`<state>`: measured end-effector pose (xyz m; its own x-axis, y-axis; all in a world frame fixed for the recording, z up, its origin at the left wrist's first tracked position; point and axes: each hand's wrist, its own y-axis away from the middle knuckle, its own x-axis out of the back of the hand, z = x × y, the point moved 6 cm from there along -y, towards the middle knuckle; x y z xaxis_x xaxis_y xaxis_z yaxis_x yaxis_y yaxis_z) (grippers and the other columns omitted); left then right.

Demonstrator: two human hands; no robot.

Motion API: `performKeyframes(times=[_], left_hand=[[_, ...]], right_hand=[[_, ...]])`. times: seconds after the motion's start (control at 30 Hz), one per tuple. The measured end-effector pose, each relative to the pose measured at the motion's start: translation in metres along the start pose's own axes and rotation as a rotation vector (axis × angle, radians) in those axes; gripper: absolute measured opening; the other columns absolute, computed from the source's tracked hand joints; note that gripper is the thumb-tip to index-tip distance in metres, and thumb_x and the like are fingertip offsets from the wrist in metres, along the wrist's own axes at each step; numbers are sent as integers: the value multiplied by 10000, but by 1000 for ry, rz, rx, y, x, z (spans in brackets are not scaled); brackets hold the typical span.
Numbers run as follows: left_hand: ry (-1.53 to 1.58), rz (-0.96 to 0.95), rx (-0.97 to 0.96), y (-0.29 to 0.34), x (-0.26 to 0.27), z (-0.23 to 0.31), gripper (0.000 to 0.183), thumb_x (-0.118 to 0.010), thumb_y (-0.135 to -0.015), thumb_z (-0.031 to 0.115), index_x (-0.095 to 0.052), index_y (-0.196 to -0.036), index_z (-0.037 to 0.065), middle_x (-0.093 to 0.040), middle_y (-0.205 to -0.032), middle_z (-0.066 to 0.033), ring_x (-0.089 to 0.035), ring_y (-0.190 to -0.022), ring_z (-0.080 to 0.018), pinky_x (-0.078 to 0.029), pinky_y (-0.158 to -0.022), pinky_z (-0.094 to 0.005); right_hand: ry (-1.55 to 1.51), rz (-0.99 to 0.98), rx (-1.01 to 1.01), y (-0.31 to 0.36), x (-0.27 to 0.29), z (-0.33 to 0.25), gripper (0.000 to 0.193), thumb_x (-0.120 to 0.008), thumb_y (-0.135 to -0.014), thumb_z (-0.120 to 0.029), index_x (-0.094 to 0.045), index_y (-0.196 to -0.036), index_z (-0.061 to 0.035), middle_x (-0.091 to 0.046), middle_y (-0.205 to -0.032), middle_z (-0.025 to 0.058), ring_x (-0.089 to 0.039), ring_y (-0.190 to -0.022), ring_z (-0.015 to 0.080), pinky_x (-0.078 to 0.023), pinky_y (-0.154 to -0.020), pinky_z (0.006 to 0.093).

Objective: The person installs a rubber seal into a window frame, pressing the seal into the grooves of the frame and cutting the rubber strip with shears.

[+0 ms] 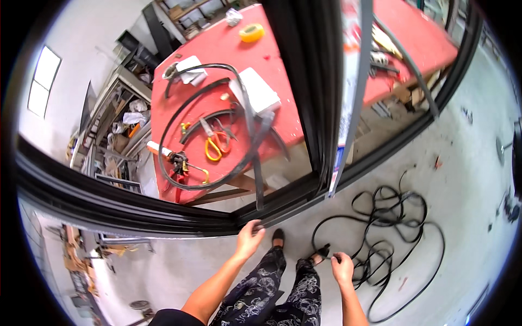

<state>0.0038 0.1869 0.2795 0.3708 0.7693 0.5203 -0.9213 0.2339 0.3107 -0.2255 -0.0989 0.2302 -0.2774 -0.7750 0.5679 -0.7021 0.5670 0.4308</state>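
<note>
A black window frame (179,220) with grooved profiles spans the view in front of me. At the near edge of its lower rail, next to the corner joint, is my left hand (249,240). Its fingers are closed, with a small dark bit at the tips that I cannot make out. Lower and to the right, my right hand (342,268) is closed in a pinch on a long black rubber strip (443,244). The strip runs from there into a loose tangle on the floor. What lies inside the right fingers is mostly hidden.
Behind the frame stands a red-topped table (217,46). On it lie looped black strips (163,136), scissors with yellow and red handles (213,146), a caulking gun (179,163), yellow tape (251,33) and a white box (255,92). Cluttered shelving (117,92) stands left.
</note>
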Motion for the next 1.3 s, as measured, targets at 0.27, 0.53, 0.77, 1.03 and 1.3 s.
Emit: performKeyframes(times=[0.27, 0.53, 0.77, 1.03, 1.3], left_hand=[[203, 318, 19, 19, 112, 16, 330, -644, -842, 117, -571, -1131, -22, -668, -938, -101, -645, -843, -163, -521, -769, -289], [320, 263, 25, 23, 171, -2, 288, -641, -846, 117, -594, -1099, -14, -667, -944, -86, -636, -843, -147, -514, -776, -280], [282, 245, -23, -11, 204, 25, 258, -625, -851, 123, -600, -1065, -19, -674, -923, -107, -653, -841, -180, -514, -786, -307], [331, 240, -144, -97, 193, 70, 240, -620, -860, 100, -585, -1063, -23, -653, -932, -97, -636, -849, -168, -502, -781, -294], [233, 357, -69, -129, 184, 71, 255, -614, -840, 132, -595, -1040, -25, -653, -933, -146, -653, -869, -240, -515, -788, -340]], right_hand=[[74, -112, 267, -22, -15, -151, 254, -623, -800, -222, -675, -950, -24, -681, -884, 164, -658, -851, 321, -513, -763, 389], [-36, -74, 490, -65, -58, -336, 265, -621, -820, -193, -655, -976, 20, -669, -901, 156, -653, -840, 270, -504, -775, 346], [-33, 4, 431, -99, -59, -376, 273, -616, -808, -188, -667, -964, 30, -689, -873, 159, -676, -830, 252, -514, -779, 333], [-193, -24, 295, -117, -75, -355, 252, -608, -813, -158, -671, -977, 22, -696, -863, 139, -676, -817, 209, -513, -762, 312], [-186, -149, 530, -171, -116, -464, 245, -606, -819, -172, -671, -980, 0, -691, -893, 153, -673, -843, 243, -508, -774, 323]])
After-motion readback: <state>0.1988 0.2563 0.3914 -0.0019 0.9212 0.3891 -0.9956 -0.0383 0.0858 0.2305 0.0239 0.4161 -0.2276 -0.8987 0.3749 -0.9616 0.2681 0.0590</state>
